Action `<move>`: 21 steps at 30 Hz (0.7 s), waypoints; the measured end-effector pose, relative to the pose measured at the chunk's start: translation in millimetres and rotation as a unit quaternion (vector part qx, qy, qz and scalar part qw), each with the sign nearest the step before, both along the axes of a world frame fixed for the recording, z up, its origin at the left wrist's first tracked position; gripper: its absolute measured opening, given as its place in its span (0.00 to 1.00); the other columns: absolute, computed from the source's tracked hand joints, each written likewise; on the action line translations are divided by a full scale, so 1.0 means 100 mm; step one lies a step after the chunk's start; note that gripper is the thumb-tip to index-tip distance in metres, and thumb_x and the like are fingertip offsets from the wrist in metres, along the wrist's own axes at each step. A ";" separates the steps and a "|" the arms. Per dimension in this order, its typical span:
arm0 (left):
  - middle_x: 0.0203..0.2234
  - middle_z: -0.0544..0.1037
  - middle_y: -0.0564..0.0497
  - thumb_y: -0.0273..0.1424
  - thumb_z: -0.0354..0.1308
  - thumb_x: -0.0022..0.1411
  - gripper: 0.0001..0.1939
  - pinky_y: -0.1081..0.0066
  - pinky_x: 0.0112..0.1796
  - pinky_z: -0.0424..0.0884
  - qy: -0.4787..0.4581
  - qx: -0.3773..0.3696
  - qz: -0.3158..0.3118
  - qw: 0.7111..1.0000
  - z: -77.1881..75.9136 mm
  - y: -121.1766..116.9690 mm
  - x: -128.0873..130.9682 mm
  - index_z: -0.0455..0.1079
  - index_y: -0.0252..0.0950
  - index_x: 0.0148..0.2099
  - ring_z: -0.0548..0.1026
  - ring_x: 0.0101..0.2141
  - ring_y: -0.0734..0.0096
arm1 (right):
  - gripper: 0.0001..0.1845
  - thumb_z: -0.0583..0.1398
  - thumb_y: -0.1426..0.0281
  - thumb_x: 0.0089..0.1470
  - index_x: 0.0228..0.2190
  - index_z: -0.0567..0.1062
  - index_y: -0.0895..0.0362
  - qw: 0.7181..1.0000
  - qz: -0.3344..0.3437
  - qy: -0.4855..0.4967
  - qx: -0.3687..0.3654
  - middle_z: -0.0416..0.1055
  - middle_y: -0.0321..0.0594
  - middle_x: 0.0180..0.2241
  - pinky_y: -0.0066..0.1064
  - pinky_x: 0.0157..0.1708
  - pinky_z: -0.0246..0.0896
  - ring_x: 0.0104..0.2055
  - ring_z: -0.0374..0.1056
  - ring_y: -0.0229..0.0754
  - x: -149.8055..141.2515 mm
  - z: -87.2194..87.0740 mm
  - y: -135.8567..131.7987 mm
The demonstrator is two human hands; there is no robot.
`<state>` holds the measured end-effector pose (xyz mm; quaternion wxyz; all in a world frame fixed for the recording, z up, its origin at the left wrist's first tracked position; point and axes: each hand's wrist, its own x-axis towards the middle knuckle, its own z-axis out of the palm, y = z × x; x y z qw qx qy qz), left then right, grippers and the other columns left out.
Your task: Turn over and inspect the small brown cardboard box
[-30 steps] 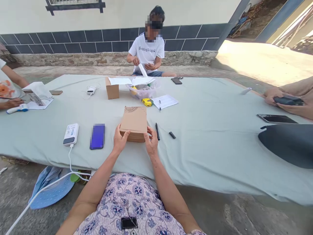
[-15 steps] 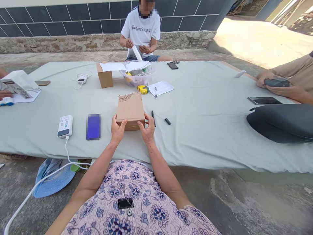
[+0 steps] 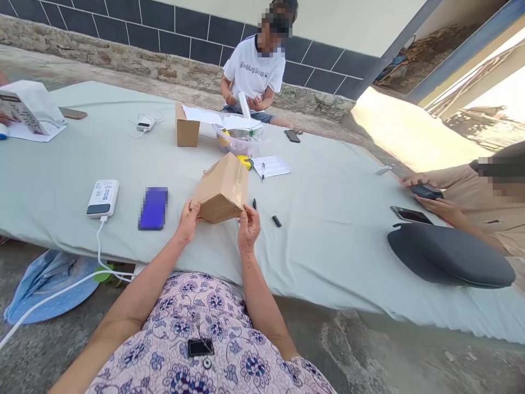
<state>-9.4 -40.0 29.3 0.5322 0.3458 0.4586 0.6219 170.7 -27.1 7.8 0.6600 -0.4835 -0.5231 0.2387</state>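
one tilted box (image 3: 219, 189), cloth-covered table (image 3: 328, 219), tiled wall (image 3: 192, 36)

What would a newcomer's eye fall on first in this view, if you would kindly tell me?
Probably the tilted box, held between the left hand and the right hand over the near side of the table. Next might come the big black case on the table at the right of the picture, then the person in a white shirt at the table's far side.
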 end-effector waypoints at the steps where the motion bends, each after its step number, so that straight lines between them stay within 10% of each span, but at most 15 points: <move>1: 0.59 0.69 0.40 0.57 0.61 0.55 0.37 0.62 0.43 0.78 -0.010 -0.003 -0.022 1.000 -0.02 0.00 0.02 0.65 0.40 0.58 0.73 0.54 0.56 | 0.24 0.54 0.51 0.60 0.47 0.74 0.54 1.000 -0.017 -0.004 0.010 0.73 0.44 0.43 0.36 0.37 0.70 0.39 0.70 0.41 0.01 0.00 0.00; 6: 0.55 0.74 0.41 0.51 0.62 0.57 0.34 0.56 0.47 0.77 -0.015 -0.039 -0.073 0.996 -0.08 0.02 0.04 0.63 0.42 0.61 0.77 0.49 0.59 | 0.24 0.53 0.51 0.61 0.46 0.75 0.54 0.998 -0.049 -0.009 0.034 0.72 0.45 0.42 0.38 0.39 0.70 0.42 0.70 0.44 0.05 -0.01 0.01; 14: 0.61 0.68 0.37 0.35 0.58 0.61 0.27 0.53 0.59 0.65 0.222 -0.054 0.023 0.973 0.10 -0.03 -0.08 0.64 0.39 0.63 0.66 0.62 0.53 | 0.20 0.54 0.56 0.63 0.48 0.75 0.54 0.998 -0.001 -0.019 0.061 0.72 0.46 0.44 0.38 0.43 0.71 0.46 0.71 0.44 0.01 -0.01 0.00; 21: 0.43 0.77 0.44 0.40 0.53 0.66 0.14 0.57 0.51 0.73 0.326 0.222 0.208 0.895 0.66 -0.43 0.09 0.73 0.38 0.47 0.75 0.47 0.61 | 0.19 0.55 0.56 0.62 0.47 0.76 0.54 0.994 -0.012 -0.076 0.080 0.75 0.45 0.42 0.33 0.36 0.69 0.41 0.71 0.42 0.01 0.04 0.00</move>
